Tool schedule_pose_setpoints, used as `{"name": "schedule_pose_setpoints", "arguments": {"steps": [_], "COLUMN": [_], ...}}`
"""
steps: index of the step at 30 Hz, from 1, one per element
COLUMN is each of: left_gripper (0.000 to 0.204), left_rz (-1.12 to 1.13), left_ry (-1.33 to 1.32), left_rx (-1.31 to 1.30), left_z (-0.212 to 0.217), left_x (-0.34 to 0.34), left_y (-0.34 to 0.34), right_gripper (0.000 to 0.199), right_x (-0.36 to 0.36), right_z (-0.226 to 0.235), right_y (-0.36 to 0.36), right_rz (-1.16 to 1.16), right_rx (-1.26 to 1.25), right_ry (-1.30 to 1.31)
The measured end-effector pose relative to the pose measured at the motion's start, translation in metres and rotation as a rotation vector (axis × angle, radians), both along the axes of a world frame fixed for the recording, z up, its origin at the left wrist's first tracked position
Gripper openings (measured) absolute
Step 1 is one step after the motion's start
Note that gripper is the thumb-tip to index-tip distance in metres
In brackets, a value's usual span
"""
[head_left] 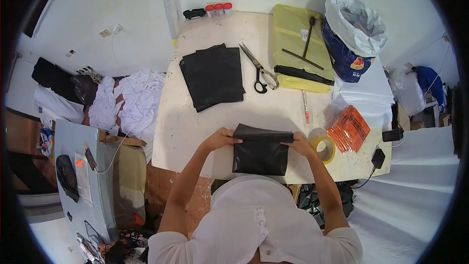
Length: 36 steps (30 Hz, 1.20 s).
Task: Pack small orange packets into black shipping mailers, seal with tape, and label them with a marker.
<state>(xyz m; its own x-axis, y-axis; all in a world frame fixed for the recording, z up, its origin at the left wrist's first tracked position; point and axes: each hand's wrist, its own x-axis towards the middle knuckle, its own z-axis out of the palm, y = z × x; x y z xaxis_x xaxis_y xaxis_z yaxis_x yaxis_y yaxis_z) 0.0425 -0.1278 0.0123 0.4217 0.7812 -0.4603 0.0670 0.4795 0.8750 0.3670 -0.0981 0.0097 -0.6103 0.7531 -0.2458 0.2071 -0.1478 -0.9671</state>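
Observation:
A black plastic sheet or bag (260, 159) lies at the table's near edge, its upper part folded over into a band. My left hand (221, 139) pinches the left end of that fold. At the right end, my right hand (300, 144) grips the fold between thumb and fingers. Beyond my left hand lies a stack of similar black sheets (213, 78), slightly fanned. Scissors (259, 68) with black and metal handles rest beside the stack. Close to my right hand is a roll of yellow tape (323, 149).
Orange plastic packets (349, 129) lie right of the tape, with a red-tipped pen or cutter (306, 107) nearby. Farther back are a yellow folded sheet (290, 24), a dark T-shaped tool (308, 44) and a blue sack (344, 54). Red-capped jars (219, 10) stand at the far edge.

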Motion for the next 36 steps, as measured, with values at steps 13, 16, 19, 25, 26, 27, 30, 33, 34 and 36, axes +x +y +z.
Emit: {"name": "schedule_pose_setpoints", "arguments": {"steps": [13, 16, 19, 25, 26, 27, 30, 33, 34, 36], "left_gripper": [0.023, 0.021, 0.02, 0.022, 0.023, 0.024, 0.027, 0.035, 0.035, 0.053], "left_rz": [-0.235, -0.289, -0.31, -0.348, -0.342, -0.336, -0.339, -0.18, -0.181, -0.194], "left_ry": [-0.055, -0.045, 0.051, 0.016, 0.064, 0.112, 0.12, 0.158, 0.159, 0.899], "left_rx": [0.188, 0.214, 0.237, 0.307, 0.287, 0.268, 0.292, 0.573, 0.574, 1.173], "left_z": [-0.023, -0.026, -0.027, -0.006, 0.002, 0.005, 0.003, -0.001, 0.002, 0.02], "left_x": [-0.022, -0.026, -0.028, -0.021, -0.019, -0.018, -0.024, -0.02, -0.012, 0.018], "left_y": [0.025, 0.029, 0.031, 0.036, 0.036, 0.036, 0.033, 0.016, 0.005, -0.022], "right_gripper": [0.026, 0.029, 0.036, 0.044, 0.043, 0.043, 0.048, 0.049, 0.049, 0.048], "right_x": [0.0, -0.004, -0.011, -0.01, -0.01, -0.009, -0.008, -0.009, -0.01, -0.01], "right_z": [-0.01, -0.014, -0.001, -0.004, -0.005, -0.006, -0.014, -0.012, -0.011, -0.009], "right_y": [0.004, 0.004, 0.005, 0.005, 0.005, 0.005, 0.004, 0.005, 0.006, 0.004], "right_rz": [0.075, 0.039, 0.069, 0.031, 0.033, 0.035, 0.029, 0.035, 0.034, 0.02], "right_rx": [0.116, 0.022, 0.14, -0.036, -0.018, -0.001, 0.023, 0.028, 0.029, 0.065], "right_ry": [-0.004, 0.163, 0.039, 0.124, 0.102, 0.08, 0.049, 0.066, 0.067, 0.01]}}
